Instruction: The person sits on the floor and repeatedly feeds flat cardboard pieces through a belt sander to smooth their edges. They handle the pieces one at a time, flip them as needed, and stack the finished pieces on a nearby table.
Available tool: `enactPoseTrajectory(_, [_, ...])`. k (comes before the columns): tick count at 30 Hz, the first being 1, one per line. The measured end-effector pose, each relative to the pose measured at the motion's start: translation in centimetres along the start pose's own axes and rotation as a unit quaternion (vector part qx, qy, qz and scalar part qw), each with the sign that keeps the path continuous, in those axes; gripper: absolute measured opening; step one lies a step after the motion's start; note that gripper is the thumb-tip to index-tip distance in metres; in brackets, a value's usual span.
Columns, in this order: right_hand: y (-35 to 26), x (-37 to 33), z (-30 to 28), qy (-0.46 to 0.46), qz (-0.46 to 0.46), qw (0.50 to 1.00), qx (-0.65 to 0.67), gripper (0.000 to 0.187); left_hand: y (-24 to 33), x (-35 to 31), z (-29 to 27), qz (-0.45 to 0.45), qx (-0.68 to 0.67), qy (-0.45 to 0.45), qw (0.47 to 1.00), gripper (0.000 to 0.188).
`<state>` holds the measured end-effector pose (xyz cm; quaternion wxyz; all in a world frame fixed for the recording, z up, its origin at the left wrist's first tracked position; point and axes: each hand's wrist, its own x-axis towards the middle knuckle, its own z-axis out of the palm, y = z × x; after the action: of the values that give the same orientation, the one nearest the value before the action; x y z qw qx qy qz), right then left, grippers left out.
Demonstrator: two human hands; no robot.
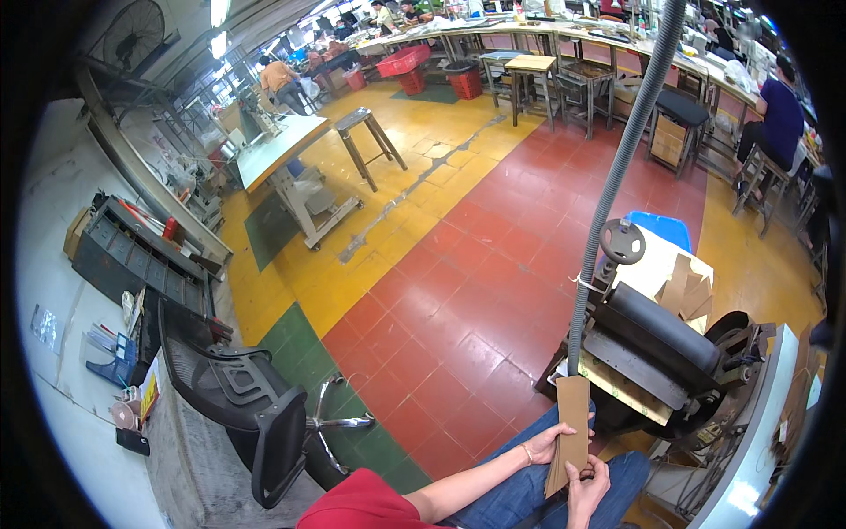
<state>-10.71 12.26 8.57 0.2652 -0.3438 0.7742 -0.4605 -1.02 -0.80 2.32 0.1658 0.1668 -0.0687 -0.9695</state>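
A stack of long, flat brown strips [573, 407] stands upright above my lap, its lower ends fanned out a little. Whether they are cardboard or leather I cannot tell. My left hand [553, 439] grips the stack around its middle from the left side. Lower down, my right hand [587, 487] pinches the stack's right edge between thumb and fingers. Beyond my hands, to the right, sits a machine with a black roller [665, 326]. More brown pieces [686, 291] lie on the pale board [648, 256] behind that roller.
A grey corrugated hose [617, 185] rises from beside the machine. To my left stands a black office chair [256, 397]. Farther off are a wheeled table [286, 145], a stool [368, 145] and a long workbench [564, 31]. Another person [780, 110] sits at the far right.
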Motion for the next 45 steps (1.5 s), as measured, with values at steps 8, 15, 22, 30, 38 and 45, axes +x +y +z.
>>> enactPoseTrajectory(8, [-2.5,0.3,0.4,0.061,-0.057,0.993,-0.083,0.011,-0.1,-0.2,-0.6,0.009,-0.031,-0.028,0.999,0.062])
enactPoseTrajectory(15, [-2.0,3.9,-1.4,0.142,-0.147,0.977,-0.055,0.008,-0.4,0.1,-1.6,0.014,-0.042,-0.047,0.998,0.066])
enactPoseTrajectory(22, [4.6,6.9,-0.3,0.108,0.166,0.927,0.319,0.013,-0.2,0.2,-1.3,0.016,-0.044,-0.057,0.997,0.065])
enactPoseTrajectory(30, [4.2,8.5,1.6,0.121,0.163,0.9,0.385,0.04,0.2,0.2,-1.3,0.02,-0.017,-0.062,0.998,0.071])
enactPoseTrajectory(38, [1.1,9.2,2.7,0.123,0.126,0.984,0.02,0.087,0.9,0.1,0.3,0.025,-0.087,-0.041,0.995,0.067])
enactPoseTrajectory(45, [0.0,1.1,1.1,-0.004,0.061,0.998,0.022,0.054,0.1,0.4,-0.3,0.024,0.003,0.031,0.999,0.058])
